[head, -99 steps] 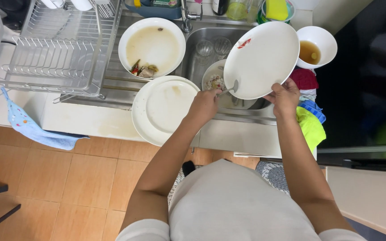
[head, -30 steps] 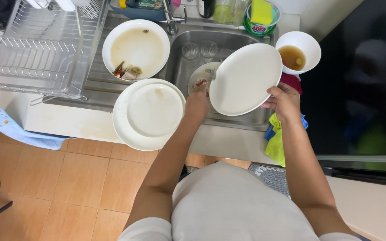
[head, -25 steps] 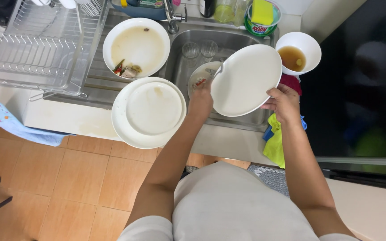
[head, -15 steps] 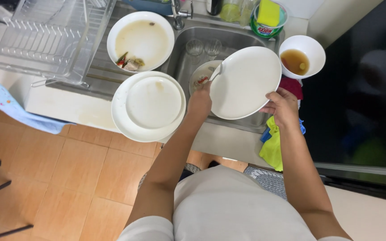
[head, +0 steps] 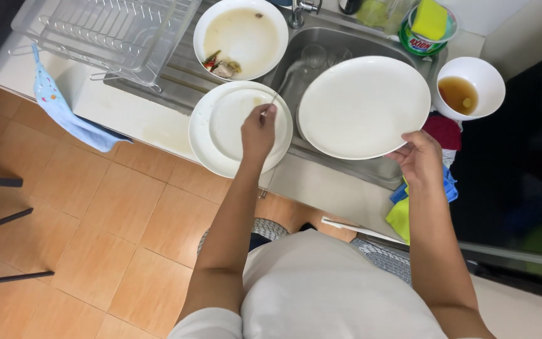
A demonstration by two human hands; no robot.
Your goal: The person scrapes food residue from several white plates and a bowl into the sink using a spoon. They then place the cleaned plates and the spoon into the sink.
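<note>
My right hand grips the near right rim of a large white plate and holds it almost flat over the steel sink. My left hand is closed on a thin metal utensil, whose tip pokes out above the fingers. That hand hovers over the right side of two stacked white plates on the counter edge. I cannot tell whether the utensil touches them.
A dirty plate with food scraps lies on the draining board. A white bowl of brown liquid stands right of the sink. A wire dish rack, a hanging blue cloth, a sponge tub and coloured cloths surround the sink.
My left hand has left the held plate and moved left with the utensil, over the stacked plates. The held plate has tipped from tilted to nearly level.
</note>
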